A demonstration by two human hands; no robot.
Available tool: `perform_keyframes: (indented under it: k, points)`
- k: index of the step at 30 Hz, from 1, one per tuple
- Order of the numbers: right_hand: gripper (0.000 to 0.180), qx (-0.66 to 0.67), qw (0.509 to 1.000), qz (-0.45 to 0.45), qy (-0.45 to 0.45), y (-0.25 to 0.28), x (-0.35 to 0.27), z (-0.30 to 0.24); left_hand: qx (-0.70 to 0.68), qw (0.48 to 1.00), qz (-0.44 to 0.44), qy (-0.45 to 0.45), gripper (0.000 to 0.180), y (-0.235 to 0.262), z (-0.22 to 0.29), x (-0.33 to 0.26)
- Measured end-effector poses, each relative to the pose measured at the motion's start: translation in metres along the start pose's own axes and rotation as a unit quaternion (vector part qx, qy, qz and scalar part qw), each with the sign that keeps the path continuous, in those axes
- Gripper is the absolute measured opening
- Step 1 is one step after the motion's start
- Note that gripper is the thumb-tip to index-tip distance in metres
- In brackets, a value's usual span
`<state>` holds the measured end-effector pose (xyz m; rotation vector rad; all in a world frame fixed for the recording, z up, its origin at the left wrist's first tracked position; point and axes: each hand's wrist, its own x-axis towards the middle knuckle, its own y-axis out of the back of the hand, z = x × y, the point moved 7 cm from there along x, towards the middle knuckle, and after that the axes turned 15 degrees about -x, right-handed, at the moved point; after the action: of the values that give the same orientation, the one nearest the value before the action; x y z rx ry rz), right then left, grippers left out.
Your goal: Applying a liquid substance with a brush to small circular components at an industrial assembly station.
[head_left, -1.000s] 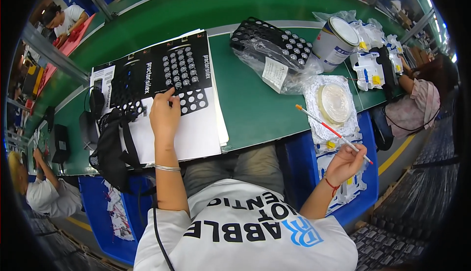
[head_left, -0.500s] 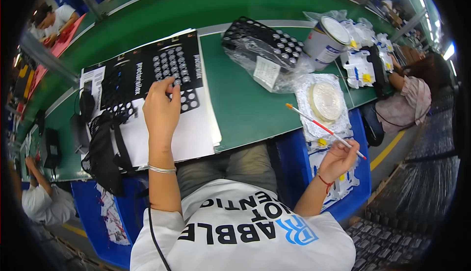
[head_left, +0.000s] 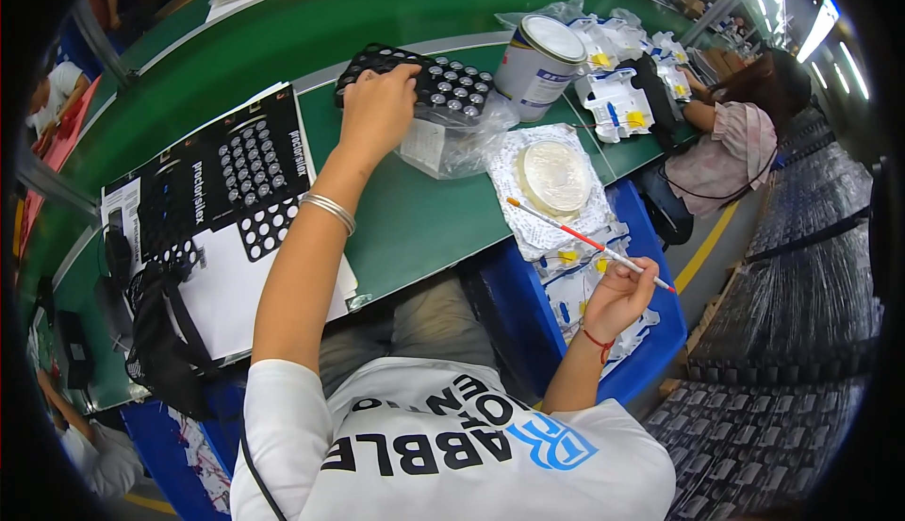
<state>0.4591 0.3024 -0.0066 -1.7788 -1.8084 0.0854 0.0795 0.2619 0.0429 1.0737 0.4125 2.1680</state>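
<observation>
My left hand (head_left: 381, 106) is over the left part of a black tray (head_left: 363, 61) with round holes, fingers bent down. Its fingertips are partly hidden, and what they pinch cannot be made out. Silver round parts (head_left: 459, 87) fill the tray's right side, and clear plastic wrap (head_left: 467, 144) lies around its near edge. My right hand (head_left: 620, 299) is closed round the handle of a thin paintbrush (head_left: 589, 242), white and red with an orange tip. The brush tip points toward a shallow round dish (head_left: 556, 178) of pale material, set on a white bubbly sheet (head_left: 514, 202).
At left, a printed black sheet (head_left: 174, 224) bears rows of silver round parts (head_left: 250, 163) and a perforated black strip (head_left: 268, 229). A grey paint can (head_left: 537, 73) stands behind the dish. White plastic housings (head_left: 617, 106) crowd the right. A blue bin (head_left: 660, 332) sits beside my right arm.
My left hand has left the parts on the printed sheet and reached forward right to the black tray. My right hand still holds the paintbrush. The whole view has shifted.
</observation>
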Motion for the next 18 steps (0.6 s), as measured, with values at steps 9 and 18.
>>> perform_keyframes:
  k: [9,18]
  points:
    - [0.021,-0.032,0.999,0.020,0.008,0.004,0.002,-0.003,-0.028,0.996,-0.077,0.043,0.022,-0.016,-0.001,-0.004]
    - [0.024,-0.123,0.987,0.069,0.080,0.029,0.018,-0.025,-0.111,0.986,-0.076,0.093,0.030,-0.023,-0.003,-0.002]
